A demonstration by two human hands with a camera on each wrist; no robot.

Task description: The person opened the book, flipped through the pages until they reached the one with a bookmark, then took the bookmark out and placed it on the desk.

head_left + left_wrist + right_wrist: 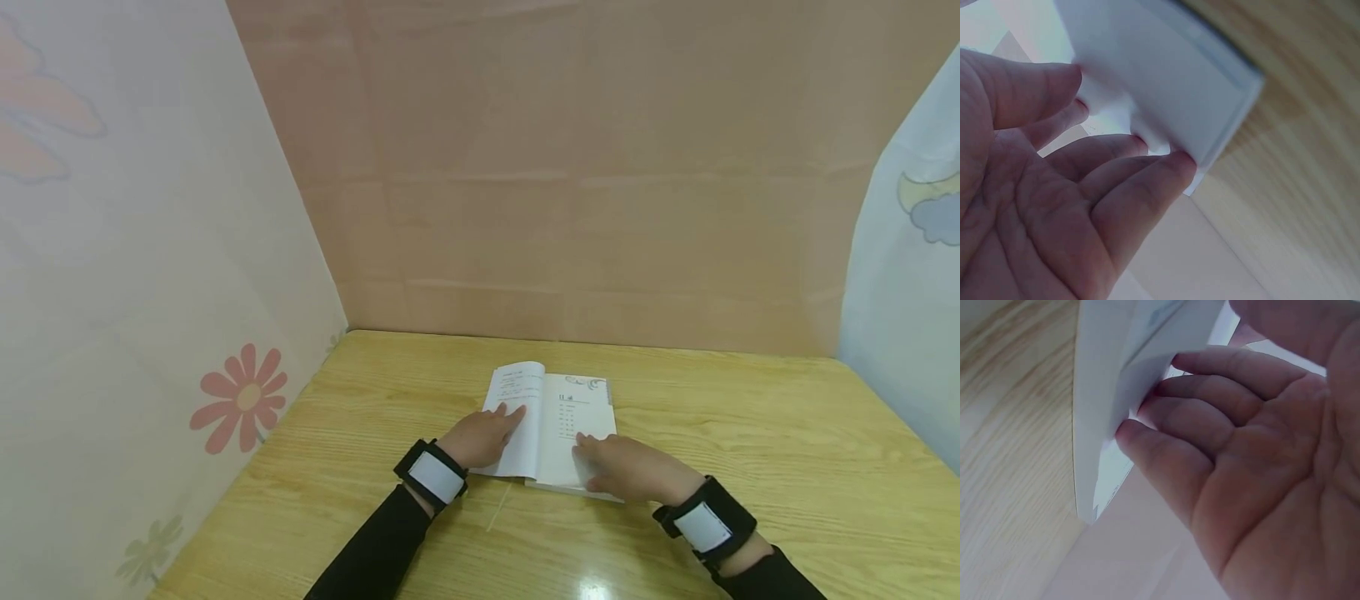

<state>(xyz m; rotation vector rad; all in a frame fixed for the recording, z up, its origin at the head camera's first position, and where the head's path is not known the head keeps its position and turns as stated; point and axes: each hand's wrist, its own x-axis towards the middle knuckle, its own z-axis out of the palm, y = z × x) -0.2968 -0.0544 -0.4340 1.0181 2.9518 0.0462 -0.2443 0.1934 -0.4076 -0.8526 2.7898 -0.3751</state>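
Observation:
An open book with white pages lies on the wooden table. Its left page has lines of text; the right page carries a short printed column and a grey curl design at the top. My left hand rests its fingertips on the left page, fingers extended. On the right page, near its outer lower edge, my right hand touches the paper with its fingertips. In the left wrist view the left fingers press against the page. The right fingers meet the paper beside the book's thick edge.
The wooden table extends around the book. A brown panel stands behind it. At the left hangs a pale sheet with flower prints, and another pale sheet is at the right.

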